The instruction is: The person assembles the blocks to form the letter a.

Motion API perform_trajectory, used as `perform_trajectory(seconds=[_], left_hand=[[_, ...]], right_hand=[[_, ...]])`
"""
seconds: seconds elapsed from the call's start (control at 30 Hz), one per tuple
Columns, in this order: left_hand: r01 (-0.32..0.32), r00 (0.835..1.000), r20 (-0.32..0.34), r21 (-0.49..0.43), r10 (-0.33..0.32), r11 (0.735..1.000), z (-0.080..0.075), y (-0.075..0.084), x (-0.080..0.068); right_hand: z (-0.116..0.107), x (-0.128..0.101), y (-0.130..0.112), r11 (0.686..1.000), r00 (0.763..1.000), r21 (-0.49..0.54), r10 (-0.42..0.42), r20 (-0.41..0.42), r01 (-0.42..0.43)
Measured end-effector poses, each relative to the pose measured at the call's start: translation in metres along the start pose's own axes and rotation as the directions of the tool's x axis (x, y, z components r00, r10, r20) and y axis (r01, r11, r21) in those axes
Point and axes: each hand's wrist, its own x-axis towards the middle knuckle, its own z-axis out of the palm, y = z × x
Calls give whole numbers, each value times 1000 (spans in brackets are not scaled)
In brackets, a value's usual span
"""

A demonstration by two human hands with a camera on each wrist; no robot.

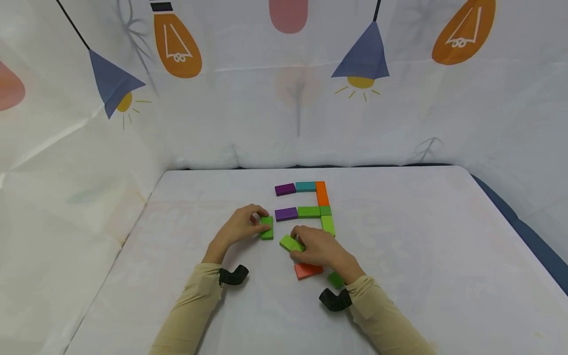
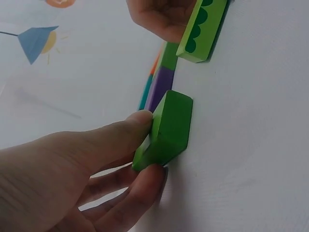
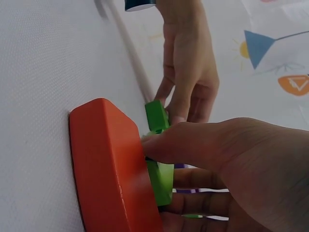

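Green block point(image 2: 171, 128), crisp-edged, is pinched by the left hand point(image 1: 241, 224), beyond and left of the red block point(image 1: 308, 270); a scallop-patterned lime block point(image 1: 290, 243) is gripped by the right hand point(image 1: 318, 245), nearer the red block. Broad tabletop point(image 1: 421, 246) is exposed rightward of it.

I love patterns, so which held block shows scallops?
The light green block in the right hand: dark green scallops line one face, while the green block in the left hand shows plain faces.
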Motion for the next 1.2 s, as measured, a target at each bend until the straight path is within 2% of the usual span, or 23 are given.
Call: perform_trajectory(seconds=[0.13, 0.73, 1.2], left_hand=[[17, 1000, -17, -2, -17, 1000, 3, 0, 1], [8, 995, -96, 50, -3, 999, 11, 3, 3], [-16, 995, -96, 51, 21, 999, 14, 5, 4]], right_hand=[[1, 0, 0, 1000, 1000, -3, -10, 10, 10], [5, -1, -6, 999, 1000, -33, 1, 28, 0], [11, 1, -13, 998, 999, -36, 52, 11, -52]])
